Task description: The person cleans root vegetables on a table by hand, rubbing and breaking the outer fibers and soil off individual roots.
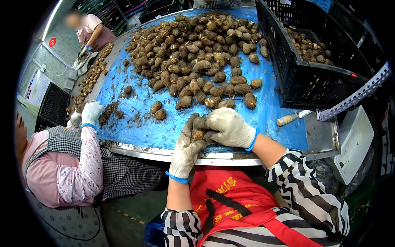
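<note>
Both my hands wear dirty white knit gloves with blue bands at the wrists. My left hand is closed around a brown, hairy taro just above the table's near edge. From the other side, my right hand presses its bent fingers and thumb against the same taro. The fingers partly cover it, so I cannot tell whether a second taro is in the grip. Beyond my hands lies a big heap of soil-covered taros on blue plastic sheeting.
A wooden-handled knife lies at the right near a perforated metal strip. Behind it stands a black crate with taros inside. A co-worker works close on my left; another person stands at the far left beside a row of taros.
</note>
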Demonstrator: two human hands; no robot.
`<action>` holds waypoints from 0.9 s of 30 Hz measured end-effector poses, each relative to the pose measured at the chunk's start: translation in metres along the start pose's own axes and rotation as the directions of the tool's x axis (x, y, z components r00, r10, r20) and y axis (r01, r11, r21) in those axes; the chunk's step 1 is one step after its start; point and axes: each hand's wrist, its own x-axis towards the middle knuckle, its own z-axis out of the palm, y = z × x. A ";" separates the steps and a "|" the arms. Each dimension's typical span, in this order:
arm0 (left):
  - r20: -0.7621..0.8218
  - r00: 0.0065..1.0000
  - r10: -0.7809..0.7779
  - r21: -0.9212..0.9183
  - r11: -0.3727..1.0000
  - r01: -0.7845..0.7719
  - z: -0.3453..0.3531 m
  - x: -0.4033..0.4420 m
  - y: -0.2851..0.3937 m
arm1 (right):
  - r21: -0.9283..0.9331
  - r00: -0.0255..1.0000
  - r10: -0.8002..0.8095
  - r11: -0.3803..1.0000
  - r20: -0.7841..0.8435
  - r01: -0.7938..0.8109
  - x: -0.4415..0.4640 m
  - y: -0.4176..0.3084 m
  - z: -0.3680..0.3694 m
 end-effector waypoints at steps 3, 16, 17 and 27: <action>0.029 0.999 -0.036 0.019 0.999 0.035 -0.005 0.002 -0.003 | -0.049 0.997 -0.037 0.998 -0.073 0.033 -0.002 -0.004 0.008; -0.008 0.994 -0.106 0.216 0.971 0.105 0.008 0.000 0.000 | 0.023 0.999 -0.028 0.999 -0.036 0.029 0.008 0.007 -0.008; -0.025 0.993 -0.114 0.232 0.966 0.117 0.006 0.000 -0.002 | 0.011 0.997 -0.074 0.997 -0.016 0.074 0.008 0.005 -0.006; -0.011 1.000 0.028 0.446 0.895 -0.020 0.001 0.002 -0.016 | -0.166 0.968 0.223 0.956 -0.119 -0.241 0.005 0.000 0.006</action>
